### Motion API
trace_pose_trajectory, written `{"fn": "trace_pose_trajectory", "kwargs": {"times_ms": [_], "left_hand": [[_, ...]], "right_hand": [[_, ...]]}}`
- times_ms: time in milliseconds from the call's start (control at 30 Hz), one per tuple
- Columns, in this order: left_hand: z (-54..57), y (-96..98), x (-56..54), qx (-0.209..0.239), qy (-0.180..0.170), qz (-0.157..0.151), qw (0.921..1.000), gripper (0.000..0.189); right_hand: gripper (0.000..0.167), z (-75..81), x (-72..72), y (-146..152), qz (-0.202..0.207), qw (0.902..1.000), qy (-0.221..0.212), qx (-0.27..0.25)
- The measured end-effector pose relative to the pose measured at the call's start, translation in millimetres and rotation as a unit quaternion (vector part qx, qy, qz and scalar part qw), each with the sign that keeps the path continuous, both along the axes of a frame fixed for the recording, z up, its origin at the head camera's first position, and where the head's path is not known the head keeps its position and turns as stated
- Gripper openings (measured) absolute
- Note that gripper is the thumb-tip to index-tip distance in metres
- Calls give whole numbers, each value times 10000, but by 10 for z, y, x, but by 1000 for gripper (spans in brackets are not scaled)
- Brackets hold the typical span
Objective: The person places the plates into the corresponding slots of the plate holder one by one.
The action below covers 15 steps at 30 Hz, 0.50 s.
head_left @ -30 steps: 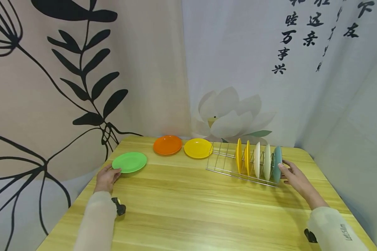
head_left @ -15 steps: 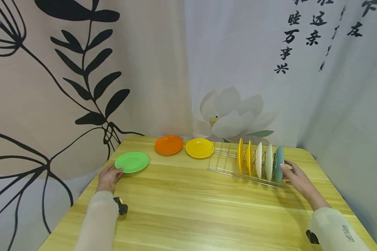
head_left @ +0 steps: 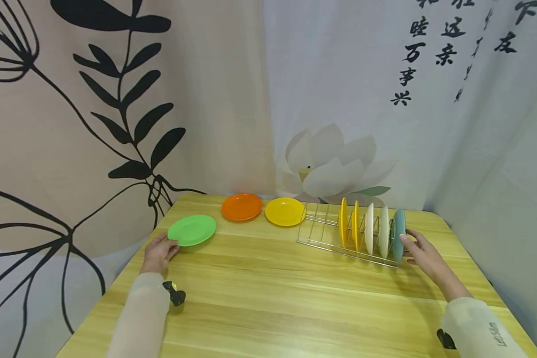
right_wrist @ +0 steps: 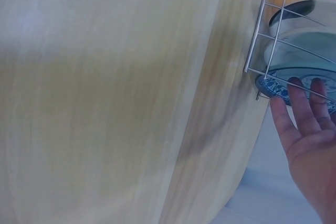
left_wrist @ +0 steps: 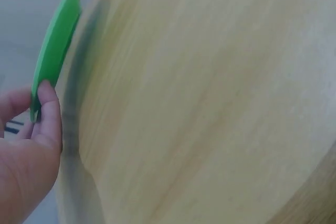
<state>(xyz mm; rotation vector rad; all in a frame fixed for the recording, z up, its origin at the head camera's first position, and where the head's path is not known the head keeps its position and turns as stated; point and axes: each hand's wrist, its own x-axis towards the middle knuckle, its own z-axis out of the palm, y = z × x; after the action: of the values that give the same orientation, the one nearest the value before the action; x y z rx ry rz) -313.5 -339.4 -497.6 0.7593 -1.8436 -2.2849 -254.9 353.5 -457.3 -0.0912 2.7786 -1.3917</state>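
Note:
My left hand (head_left: 157,253) pinches the near left rim of a green plate (head_left: 192,230) at the table's left side. In the left wrist view, that plate (left_wrist: 55,45) stands tilted between thumb and fingers, above its shadow. At the right, my right hand (head_left: 422,253) touches a blue plate (head_left: 399,233) upright at the end of a wire dish rack (head_left: 315,231). The right wrist view shows its spread fingers (right_wrist: 302,106) against the blue-patterned face; the thumb is hidden there. Two yellow plates (head_left: 342,223) and two whitish plates (head_left: 369,228) stand in the same rack.
An orange plate (head_left: 241,207) and a yellow plate (head_left: 285,212) lie flat along the back of the wooden table (head_left: 268,298). The yellow one lies right beside the rack's left end. Printed curtains (head_left: 219,99) hang behind the table.
The green plate has moved slightly right with my left hand, nearer the orange plate. My right hand stays at the blue plate. The head view has shifted a little.

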Motion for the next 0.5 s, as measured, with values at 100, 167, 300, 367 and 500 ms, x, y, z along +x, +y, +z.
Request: {"fn": "trace_pose_trajectory", "kwargs": {"times_ms": [100,167,300,367,500], "left_hand": [[52,14,37,113,85,-176,9997,73],[127,59,62,162,191,-355,9991,72],[359,217,68,168,380,-662,9969,70],[479,318,50,107,458,-784,9958,70],[651,532,-14,-96,659,-1094,9918,70]], "right_hand": [[81,-3,-15,-19,46,10000,-6,-16],[81,-5,-19,-24,65,10000,-2,-15],[81,-2,-17,-16,70,10000,6,-1],[80,1,-12,-4,94,10000,21,-23],[79,1,-6,18,162,9998,77,-27]]}}
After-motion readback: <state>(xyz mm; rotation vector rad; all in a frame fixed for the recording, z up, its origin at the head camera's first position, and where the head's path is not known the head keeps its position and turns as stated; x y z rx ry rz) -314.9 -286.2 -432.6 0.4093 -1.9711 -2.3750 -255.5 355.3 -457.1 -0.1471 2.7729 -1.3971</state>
